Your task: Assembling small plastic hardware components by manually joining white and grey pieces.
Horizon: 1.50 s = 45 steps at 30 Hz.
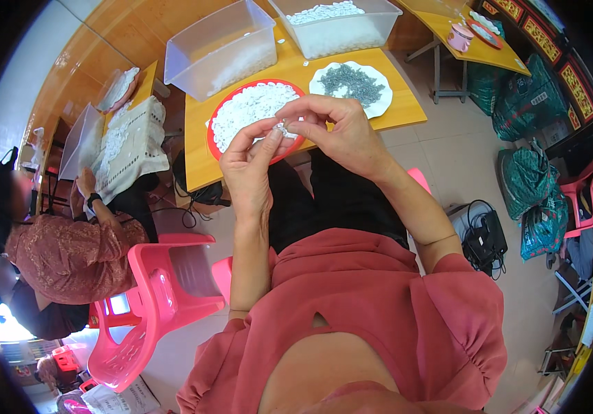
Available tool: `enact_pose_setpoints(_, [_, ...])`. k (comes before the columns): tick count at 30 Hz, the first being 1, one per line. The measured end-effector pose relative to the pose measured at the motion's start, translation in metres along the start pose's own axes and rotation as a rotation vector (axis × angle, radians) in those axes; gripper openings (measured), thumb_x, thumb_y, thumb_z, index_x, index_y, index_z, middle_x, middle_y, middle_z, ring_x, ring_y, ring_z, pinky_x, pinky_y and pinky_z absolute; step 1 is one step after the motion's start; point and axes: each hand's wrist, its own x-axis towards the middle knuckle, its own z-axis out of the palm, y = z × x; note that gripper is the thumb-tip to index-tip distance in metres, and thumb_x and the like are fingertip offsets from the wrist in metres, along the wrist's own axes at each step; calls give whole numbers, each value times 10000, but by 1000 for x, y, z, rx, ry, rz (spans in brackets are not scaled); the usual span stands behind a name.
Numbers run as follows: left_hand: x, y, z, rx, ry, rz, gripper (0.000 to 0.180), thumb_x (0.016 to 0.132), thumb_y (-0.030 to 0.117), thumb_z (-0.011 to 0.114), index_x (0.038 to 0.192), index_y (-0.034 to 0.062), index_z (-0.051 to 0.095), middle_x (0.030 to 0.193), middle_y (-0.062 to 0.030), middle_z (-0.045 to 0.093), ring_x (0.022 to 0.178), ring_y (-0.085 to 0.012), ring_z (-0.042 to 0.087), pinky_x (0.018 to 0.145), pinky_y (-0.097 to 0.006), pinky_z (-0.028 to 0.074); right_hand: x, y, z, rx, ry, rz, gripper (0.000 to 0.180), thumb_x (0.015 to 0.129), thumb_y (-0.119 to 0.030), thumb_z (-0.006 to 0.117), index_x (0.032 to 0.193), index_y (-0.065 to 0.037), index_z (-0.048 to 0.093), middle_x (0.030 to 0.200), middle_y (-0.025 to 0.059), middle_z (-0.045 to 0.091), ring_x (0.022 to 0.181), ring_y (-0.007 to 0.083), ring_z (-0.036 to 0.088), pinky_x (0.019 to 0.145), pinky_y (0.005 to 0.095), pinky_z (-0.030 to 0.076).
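My left hand (249, 159) and my right hand (345, 131) meet above the near edge of the table. Between their fingertips is a small white piece (282, 128), pinched from both sides. It looks like plastic with a shiny part, but it is too small to make out fully. Just beyond my left hand lies a round red tray (211, 138) heaped with small white pieces (251, 107). Right of it, past my right hand, a white scalloped plate (379, 108) bears a pile of small dark grey metal-looking parts (353, 84).
Two clear plastic bins (220, 45) (341, 34) with white pieces stand at the table's far side. At left, a person (75, 255) sits by a cloth-covered table; a pink chair (155, 297) is between us. Green bags (528, 179) and a black bag (484, 238) lie right.
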Motion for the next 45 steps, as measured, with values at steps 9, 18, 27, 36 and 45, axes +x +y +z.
enact_pose_setpoints(9, [0, -1, 3, 87, 24, 69, 175, 795, -12, 639, 968, -35, 634, 799, -69, 634, 670, -110, 613, 630, -205, 481, -1, 7, 5, 17, 51, -53, 159, 791, 11, 618, 948, 9, 589, 751, 9, 586, 640, 24, 510, 578, 186, 423])
enact_pose_setpoints(18, [-1, -2, 5, 136, 44, 112, 155, 801, -18, 632, 955, -36, 638, 809, -65, 636, 665, -107, 609, 628, -205, 475, -1, 16, 11, 42, 104, -126, 150, 763, 7, 620, 838, -13, 492, 659, 19, 538, 553, 42, 499, 490, 206, 404])
enact_pose_setpoints(27, [-2, -6, 5, 153, 41, 102, 144, 795, -29, 632, 938, -34, 643, 801, -64, 643, 661, -112, 610, 631, -205, 475, -1, 13, 6, 67, 11, -58, 275, 782, 52, 620, 728, -48, 370, 711, -13, 431, 745, 60, 552, 649, 208, 454])
enact_pose_setpoints(36, [-2, -4, 6, 49, 31, 27, 165, 800, -2, 638, 963, -28, 639, 802, -69, 642, 672, -115, 610, 650, -212, 473, 1, 14, -2, 174, -52, 29, 140, 816, -14, 622, 931, 8, 546, 804, 12, 584, 731, 34, 556, 656, 180, 456])
enact_pose_setpoints(45, [14, 4, -22, -21, 182, 49, 186, 795, -4, 641, 981, -20, 635, 829, -73, 636, 678, -118, 603, 653, -219, 474, 10, 42, -8, 28, 4, 56, 210, 826, -75, 630, 1015, 14, 607, 820, 21, 624, 709, 33, 550, 643, 178, 446])
